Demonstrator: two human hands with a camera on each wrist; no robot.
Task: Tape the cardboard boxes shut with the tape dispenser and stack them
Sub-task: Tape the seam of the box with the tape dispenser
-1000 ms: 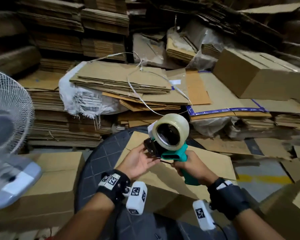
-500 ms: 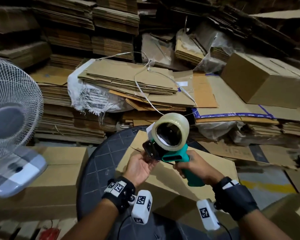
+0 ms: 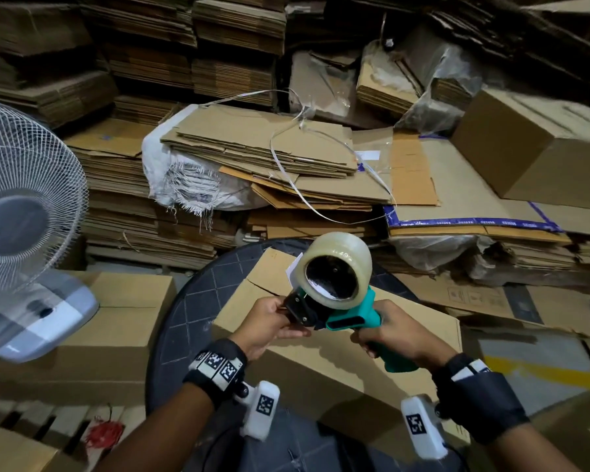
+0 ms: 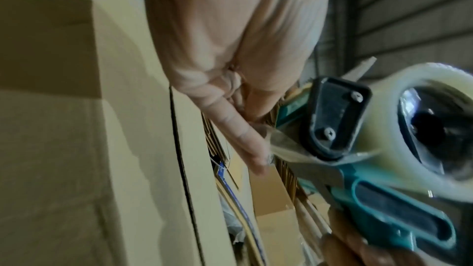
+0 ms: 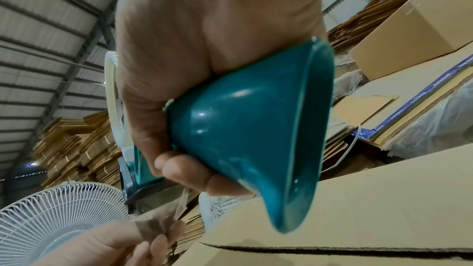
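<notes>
The right hand (image 3: 394, 330) is wrapped tight round the teal handle of the tape dispenser (image 3: 346, 313), held up in the air with its roll of clear tape (image 3: 336, 267) above the fist. Just to the left of it, the left hand (image 3: 269, 323) pinches the loose tape end (image 5: 163, 218) at the dispenser's black front between thumb and fingers. Directly beneath both hands a cardboard box (image 3: 334, 362) lies on the dark round bench (image 3: 191, 311), its flaps down with the seam untaped; its contents cannot be seen. Beyond the left hand stands a white fan (image 3: 24, 212) beside another closed box (image 3: 116, 328).
</notes>
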